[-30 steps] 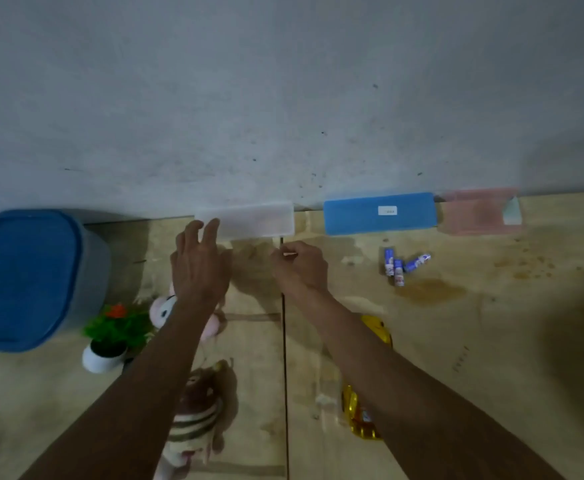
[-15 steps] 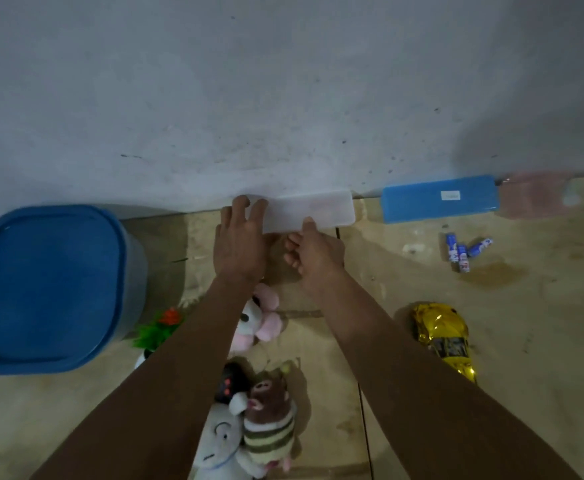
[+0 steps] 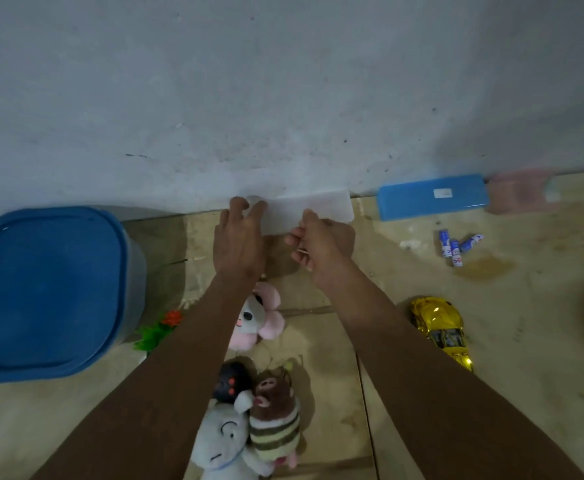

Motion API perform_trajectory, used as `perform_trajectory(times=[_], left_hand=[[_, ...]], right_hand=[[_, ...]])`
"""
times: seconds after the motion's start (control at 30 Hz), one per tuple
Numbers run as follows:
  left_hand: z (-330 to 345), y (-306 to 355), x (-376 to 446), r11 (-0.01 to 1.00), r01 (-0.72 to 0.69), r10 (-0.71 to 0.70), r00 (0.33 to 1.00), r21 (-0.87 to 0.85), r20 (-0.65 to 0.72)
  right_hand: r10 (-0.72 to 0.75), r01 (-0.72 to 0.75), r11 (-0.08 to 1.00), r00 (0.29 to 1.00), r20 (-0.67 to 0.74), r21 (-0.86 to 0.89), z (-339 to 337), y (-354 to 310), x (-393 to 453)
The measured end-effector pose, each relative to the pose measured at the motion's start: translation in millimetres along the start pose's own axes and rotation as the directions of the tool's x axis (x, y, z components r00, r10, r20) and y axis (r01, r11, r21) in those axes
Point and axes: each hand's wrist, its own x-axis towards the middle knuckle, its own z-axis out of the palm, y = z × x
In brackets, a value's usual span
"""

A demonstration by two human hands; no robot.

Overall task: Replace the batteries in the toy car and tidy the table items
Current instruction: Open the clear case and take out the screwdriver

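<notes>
Car: toy car (image 3: 440,328), gold, on the table (image 3: 526,358) down-right of the right hand (image 3: 321,244), just outside the right forearm; neither hand touches it.
Batteries: batteries (image 3: 457,244), a loose cluster right of the right hand, well clear of both hands, untouched.
Case: white case (image 3: 313,208) against the wall, just ahead of both hands.
Risk 1: case could skid along the wall or tip if the lid gets pried from one end only; judgement, the left hand looks like the only thing bracing it.
Risk 2: right forearm runs close past the car; a wide sweep could knock it off.
Risk 3: batteries are round and loose, a nudge rolls them away.
Left hand: left hand (image 3: 239,237) flat, fingers spread, fingertips on the case's left end; pressing, not wrapped round it.
Right hand: fingers curled in, pinched at the case's near edge; maybe a small thin item in the pinch, too blurred to tell.
Other: blue case (image 3: 431,197) and pink case (image 3: 521,190) further right along the wall; plush toys (image 3: 249,403) below between the forearms; blue bin (image 3: 46,289) far left of the left hand.
</notes>
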Motion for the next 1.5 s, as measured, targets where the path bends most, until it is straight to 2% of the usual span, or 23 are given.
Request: perform_trajectory(times=[0.07, 0.17, 0.27, 0.4, 0.7, 0.9, 1.07, 1.17, 1.5], left_hand=[[0.6, -3.3, -4.6, 1.0, 0.001, 0.0, 1.0, -0.021, 0.018], [1.1, -5.6, -2.5, 0.999, -0.016, 0.017, 0.999, -0.029, 0.029], [-1.9, -4.5, 2.2, 0.999, -0.024, 0.025, 0.999, -0.039, 0.025], [-2.6, -7.6, 4.1, 0.998, -0.051, 0.051, 0.999, -0.047, 0.002], [-4.6, -6.2, -18.3, 0.982, 0.007, -0.011, 1.0, -0.19, -0.02], [-7.3, -6.7, -23.2, 0.958, 0.062, -0.075, 0.997, -0.28, -0.036], [-6.5, -6.8, -23.1, 0.945, 0.152, -0.157, 0.988, -0.29, 0.006], [-4.4, -5.3, -19.6, 0.958, 0.144, -0.147, 0.989, -0.249, 0.005], [3.6, -7.1, -13.2, 0.949, 0.158, -0.17, 0.985, -0.272, -0.022]], right_hand=[[0.032, -0.032, 0.999, 0.999, -0.044, 0.001, -4.1, 2.2, 1.2], [0.134, -0.129, 0.984, 0.991, -0.03, 0.121, -3.7, 8.5, 3.2], [0.152, -0.154, 0.974, 0.988, 0.023, 0.164, 2.0, 2.4, 2.0], [0.185, -0.201, 0.97, 0.975, 0.12, 0.138, -1.2, 2.0, 1.0], [0.219, -0.227, 0.96, 0.974, 0.063, 0.166, -18.0, 4.9, -6.1], [0.206, -0.22, 0.964, 0.973, 0.106, 0.147, -23.8, -10.0, -14.2], [0.251, -0.268, 0.953, 0.959, 0.129, 0.141, -24.0, -4.8, -12.0], [0.263, -0.286, 0.944, 0.953, 0.151, 0.162, -22.6, 2.0, -8.8], [0.24, -0.268, 0.947, 0.957, 0.161, 0.179, -23.7, -2.0, -8.7]])
